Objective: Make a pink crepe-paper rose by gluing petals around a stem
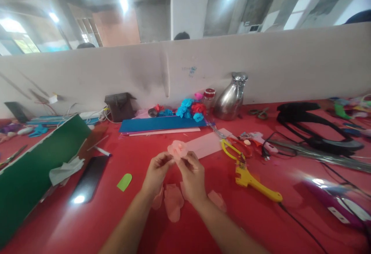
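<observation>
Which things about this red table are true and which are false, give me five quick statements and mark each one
1. The left hand and right hand both hold the pink paper flower. True.
2. The lime-green piece lies right of both hands. False: it lies left of them.
3. The metal jug stands right of the red-lidded jar. True.
4. The yellow corded tool is in the right hand. False: it lies on the table.
5. The dark phone lies between the green board and the lime-green piece. True.
</observation>
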A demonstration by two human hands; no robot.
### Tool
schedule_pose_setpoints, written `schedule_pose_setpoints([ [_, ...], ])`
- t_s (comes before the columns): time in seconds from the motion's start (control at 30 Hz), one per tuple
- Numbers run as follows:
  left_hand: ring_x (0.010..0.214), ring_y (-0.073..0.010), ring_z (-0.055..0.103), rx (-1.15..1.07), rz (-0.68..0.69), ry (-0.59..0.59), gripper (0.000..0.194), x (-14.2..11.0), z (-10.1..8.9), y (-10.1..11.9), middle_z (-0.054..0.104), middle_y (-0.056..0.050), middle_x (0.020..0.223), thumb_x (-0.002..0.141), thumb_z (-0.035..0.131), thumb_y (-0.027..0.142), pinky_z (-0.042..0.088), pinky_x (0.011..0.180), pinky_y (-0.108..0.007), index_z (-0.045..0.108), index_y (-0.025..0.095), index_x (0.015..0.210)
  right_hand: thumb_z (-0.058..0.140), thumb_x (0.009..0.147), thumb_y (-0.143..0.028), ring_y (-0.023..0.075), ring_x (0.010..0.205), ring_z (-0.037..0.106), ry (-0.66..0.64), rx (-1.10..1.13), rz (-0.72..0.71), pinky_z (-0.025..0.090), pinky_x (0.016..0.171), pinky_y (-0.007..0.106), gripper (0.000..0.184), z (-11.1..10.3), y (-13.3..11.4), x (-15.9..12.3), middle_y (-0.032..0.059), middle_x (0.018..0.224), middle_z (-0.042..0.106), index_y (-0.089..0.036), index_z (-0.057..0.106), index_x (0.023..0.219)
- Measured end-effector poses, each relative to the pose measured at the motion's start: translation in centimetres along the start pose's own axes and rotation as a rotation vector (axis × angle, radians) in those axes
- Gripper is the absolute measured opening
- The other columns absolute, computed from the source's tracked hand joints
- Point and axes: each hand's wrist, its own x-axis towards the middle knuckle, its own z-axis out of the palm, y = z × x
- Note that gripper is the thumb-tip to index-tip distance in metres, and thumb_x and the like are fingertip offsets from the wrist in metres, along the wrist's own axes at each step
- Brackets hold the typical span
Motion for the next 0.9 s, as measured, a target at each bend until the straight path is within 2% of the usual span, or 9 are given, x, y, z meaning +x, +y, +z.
schedule_pose_setpoints([
  [0.1, 0.085, -0.0168, 0.060, -0.029, -0.034, -0.007, 0.017, -0.1, 0.3, -0.1, 0.069, -0.005, 0.091, 0.071, 0.067, 0.022, 0.044, 0.083, -0.029, 0.068, 0.017, 0.088, 0.060, 0.078, -0.029, 0.0141, 0.069, 0.050, -0.008, 0.014, 0.053, 0.043, 0.064, 0.027, 0.010, 0.1, 0.0, 0.0, 0.0004, 0.075, 0.055, -0.020, 0.061, 0.074],
  [0.2, 0.087, -0.0159, 0.059, -0.106, -0.054, 0.002, 0.024, -0.1, 0.2, -0.2, 0.068, -0.004, 0.091, 0.068, 0.069, 0.019, 0.043, 0.082, -0.028, 0.067, 0.019, 0.092, 0.063, 0.075, -0.031, 0.0142, 0.069, 0.051, -0.077, 0.064, 0.118, 0.043, 0.065, 0.026, 0.012, 0.2, -0.3, 0.1, 0.0003, 0.076, 0.057, -0.021, 0.061, 0.081],
  [0.3, 0.076, -0.0117, 0.057, -0.178, -0.097, 0.005, 0.019, 0.0, -0.2, -0.3, 0.065, -0.001, 0.082, 0.067, 0.070, 0.019, 0.043, 0.076, -0.024, 0.067, 0.019, 0.086, 0.060, 0.074, -0.028, 0.0154, 0.073, 0.053, -0.165, 0.216, 0.177, 0.044, 0.067, 0.027, 0.015, 0.1, -0.7, 0.2, 0.0013, 0.078, 0.059, -0.020, 0.062, 0.087],
  [0.4, 0.064, -0.0077, 0.052, -0.195, -0.131, -0.003, 0.012, 0.1, -0.6, -0.2, 0.061, 0.001, 0.072, 0.067, 0.071, 0.020, 0.041, 0.068, -0.020, 0.067, 0.018, 0.078, 0.053, 0.072, -0.021, 0.0141, 0.068, 0.051, -0.195, 0.408, 0.222, 0.042, 0.063, 0.025, 0.012, -0.2, -0.7, 0.6, 0.0007, 0.073, 0.059, -0.019, 0.062, 0.080],
  [0.53, 0.063, -0.0090, 0.050, -0.102, -0.112, 0.003, 0.016, 0.1, -0.7, 0.4, 0.061, 0.000, 0.070, 0.065, 0.073, 0.024, 0.041, 0.067, -0.021, 0.068, 0.017, 0.079, 0.048, 0.075, -0.029, 0.0138, 0.060, 0.050, -0.134, 0.622, 0.360, 0.041, 0.057, 0.026, 0.017, -0.7, -0.1, 1.6, 0.0011, 0.068, 0.059, -0.018, 0.062, 0.072],
  [0.67, 0.071, -0.0123, 0.052, -0.007, -0.093, -0.028, 0.020, 0.1, -1.0, 0.3, 0.064, -0.003, 0.079, 0.066, 0.073, 0.027, 0.041, 0.071, -0.023, 0.070, 0.017, 0.083, 0.055, 0.075, -0.040, 0.0153, 0.063, 0.055, -0.061, 0.711, 0.499, 0.043, 0.058, 0.026, 0.022, -1.1, -0.2, 2.4, 0.0017, 0.070, 0.064, -0.019, 0.061, 0.073],
  [0.9, 0.068, -0.0114, 0.051, 0.063, -0.110, -0.098, 0.016, 0.1, -1.3, 0.2, 0.064, -0.002, 0.073, 0.066, 0.073, 0.027, 0.041, 0.068, -0.023, 0.071, 0.017, 0.078, 0.066, 0.069, -0.033, 0.0132, 0.061, 0.053, -0.074, 0.698, 0.472, 0.043, 0.059, 0.025, 0.017, -1.2, -0.3, 2.2, -0.0008, 0.065, 0.060, -0.018, 0.061, 0.064],
])
